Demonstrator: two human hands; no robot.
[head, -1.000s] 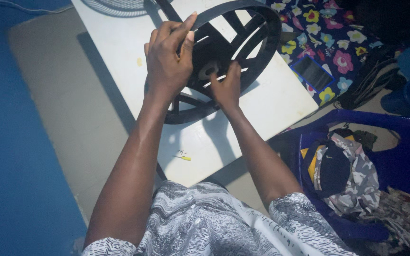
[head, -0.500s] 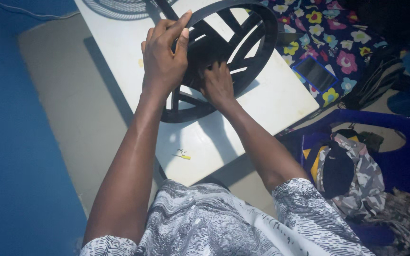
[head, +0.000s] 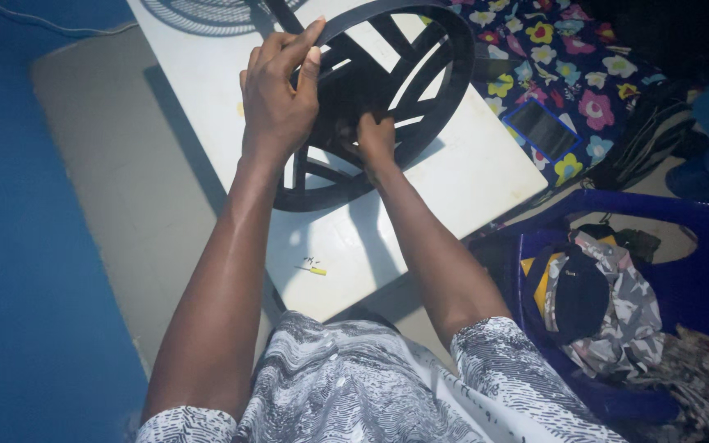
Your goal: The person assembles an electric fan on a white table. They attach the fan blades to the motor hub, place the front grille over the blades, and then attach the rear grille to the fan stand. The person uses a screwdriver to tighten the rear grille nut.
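So the biggest thing here is the white bench [head: 453, 176], running at a slant over a grey floor [head: 116, 180], with a blue wall or mat [head: 18, 271] off to the bench's left. Right of the bench there's a flowery cloth [head: 568, 74] with a dark flat thing lying on it, and below that, at the bench's near right corner, a blue plastic chair [head: 699, 238] stuffed with crumpled clothes [head: 609, 303].

On the bench itself sits a black round fan guard [head: 420, 90], spoked, tipped up a bit so its far rim is lifted while the near rim rests on the bench top. A second grille [head: 207, 12], paler and finer, pokes in at the bench's far end.

The left hand [head: 276, 102] is on the guard's left rim, fingers closed around it with the index finger stretched up along the edge. The right hand [head: 375, 135] is pushed in at the hub in the guard's middle, fingers curled in among the spokes; can't tell if they actually pinch anything there.

Smallest bit: a tiny yellow piece [head: 315, 269] lying on the bench near its front edge, well apart from the guard.
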